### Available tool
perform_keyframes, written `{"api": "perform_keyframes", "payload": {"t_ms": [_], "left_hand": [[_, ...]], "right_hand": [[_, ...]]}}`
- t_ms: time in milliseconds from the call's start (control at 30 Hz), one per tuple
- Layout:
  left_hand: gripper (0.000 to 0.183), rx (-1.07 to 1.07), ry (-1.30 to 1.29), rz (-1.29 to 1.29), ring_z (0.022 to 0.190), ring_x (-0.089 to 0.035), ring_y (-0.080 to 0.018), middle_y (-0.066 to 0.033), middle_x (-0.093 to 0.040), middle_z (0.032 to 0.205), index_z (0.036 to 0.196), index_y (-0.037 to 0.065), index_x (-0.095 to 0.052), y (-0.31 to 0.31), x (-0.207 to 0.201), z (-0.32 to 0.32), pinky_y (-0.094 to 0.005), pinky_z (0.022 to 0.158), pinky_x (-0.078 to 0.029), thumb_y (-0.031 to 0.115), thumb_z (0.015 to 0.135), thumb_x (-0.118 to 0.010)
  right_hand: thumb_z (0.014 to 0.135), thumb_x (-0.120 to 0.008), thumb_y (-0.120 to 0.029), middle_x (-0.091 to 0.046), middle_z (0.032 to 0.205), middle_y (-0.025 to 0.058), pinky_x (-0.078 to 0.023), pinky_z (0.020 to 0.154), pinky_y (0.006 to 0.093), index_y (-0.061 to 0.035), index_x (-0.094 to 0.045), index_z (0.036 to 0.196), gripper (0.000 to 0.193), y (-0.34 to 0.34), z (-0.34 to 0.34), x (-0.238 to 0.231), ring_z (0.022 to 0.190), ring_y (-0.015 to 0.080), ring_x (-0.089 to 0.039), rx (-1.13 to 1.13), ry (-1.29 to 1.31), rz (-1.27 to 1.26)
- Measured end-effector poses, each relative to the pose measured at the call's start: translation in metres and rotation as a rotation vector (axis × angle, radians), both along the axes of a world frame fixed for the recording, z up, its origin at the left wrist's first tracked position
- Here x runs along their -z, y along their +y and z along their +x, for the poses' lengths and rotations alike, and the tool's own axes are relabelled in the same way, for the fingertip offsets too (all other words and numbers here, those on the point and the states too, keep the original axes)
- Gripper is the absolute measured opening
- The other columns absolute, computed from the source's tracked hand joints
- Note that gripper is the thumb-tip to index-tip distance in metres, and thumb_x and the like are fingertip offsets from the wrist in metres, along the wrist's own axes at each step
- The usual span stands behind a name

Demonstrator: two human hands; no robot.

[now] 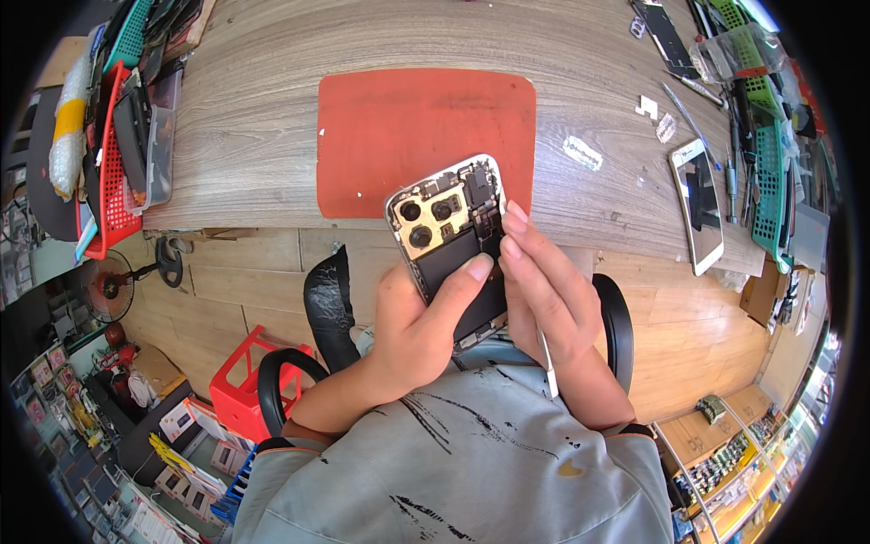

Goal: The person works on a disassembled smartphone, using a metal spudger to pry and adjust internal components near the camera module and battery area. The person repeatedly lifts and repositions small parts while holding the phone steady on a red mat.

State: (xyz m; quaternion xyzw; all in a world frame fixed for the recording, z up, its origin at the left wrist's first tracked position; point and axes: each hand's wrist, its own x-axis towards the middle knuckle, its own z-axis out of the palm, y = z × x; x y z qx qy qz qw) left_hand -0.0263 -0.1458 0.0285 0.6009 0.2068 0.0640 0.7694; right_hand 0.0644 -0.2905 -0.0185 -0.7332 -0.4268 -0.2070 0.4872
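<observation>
An opened smartphone [447, 243] is held up over my lap, tilted, at the near edge of the table. Its back cover is off, showing a gold camera plate [430, 218] with three lenses, dark circuit parts and a black battery. My left hand [412, 331] grips it from the left, thumb lying across the battery. Along the phone's right edge, my right hand [555, 304] has its fingers close together. A thin metal tool with a flat end [550, 374] sticks out below that hand, toward me; its other end is hidden by the fingers.
Beyond the phone, a red mat [426, 127] lies on the wooden table [245, 118]. A white phone [698, 207], razor blades [583, 152] and screwdrivers are at the right. Baskets [116, 172] of parts line both sides. A red stool [258, 376] stands lower left.
</observation>
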Motion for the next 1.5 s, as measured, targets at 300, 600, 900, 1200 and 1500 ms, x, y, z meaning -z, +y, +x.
{"api": "perform_keyframes", "payload": {"t_ms": [300,600,900,1200,1500], "left_hand": [[0.032,0.002,0.056,-0.403,0.109,-0.081,-0.0241,-0.0184,-0.081,0.124,0.141,-0.009,-0.066,0.001,-0.009,0.007,-0.0374,0.093,-0.067,0.011,0.116,-0.061],[0.029,-0.006,0.044,-0.113,0.104,-0.078,-0.0168,-0.0142,-0.082,0.118,0.135,-0.008,-0.071,0.0,-0.008,0.004,-0.0335,0.089,-0.064,0.011,0.115,-0.063],[0.025,-0.016,-0.019,0.11,0.1,-0.075,-0.013,-0.0101,-0.082,0.113,0.13,-0.007,-0.074,0.002,-0.003,0.002,-0.031,0.088,-0.06,0.01,0.113,-0.067],[0.024,0.001,-0.007,0.11,0.097,-0.075,-0.0124,-0.0098,-0.082,0.11,0.127,-0.007,-0.075,0.003,-0.004,0.004,-0.0305,0.085,-0.06,0.01,0.113,-0.066],[0.029,-0.009,0.045,-0.256,0.104,-0.08,-0.0201,-0.0166,-0.082,0.118,0.136,-0.01,-0.07,-0.001,-0.008,0.008,-0.034,0.089,-0.065,0.011,0.116,-0.062]], "right_hand": [[0.098,-0.076,0.014,-0.074,0.131,0.0252,-0.067,0.102,0.0415,0.0044,-0.074,0.138,0.041,-0.025,0.008,-0.013,0.122,0.0356,-0.079,0.175,0.117,-0.026],[0.086,-0.084,0.011,-0.069,0.114,0.016,-0.057,0.074,0.0345,0.0043,-0.077,0.122,0.037,-0.002,0.024,-0.041,0.093,0.0253,-0.069,0.12,0.097,-0.125],[0.083,-0.087,0.006,-0.064,0.105,0.0148,-0.053,0.07,0.0387,0.003,-0.075,0.107,0.027,0.014,0.029,-0.04,0.085,0.03,-0.064,0.073,0.161,-0.141],[0.093,-0.075,0.012,-0.063,0.114,0.0197,-0.055,0.08,0.0426,0.0047,-0.066,0.112,0.023,0.018,0.032,-0.051,0.094,0.0362,-0.066,0.06,0.164,-0.281],[0.093,-0.082,0.005,-0.064,0.112,0.0163,-0.056,0.075,0.0414,0.0007,-0.071,0.116,0.026,0.001,0.053,-0.041,0.092,0.0345,-0.068,0.197,0.085,-0.234]]}}
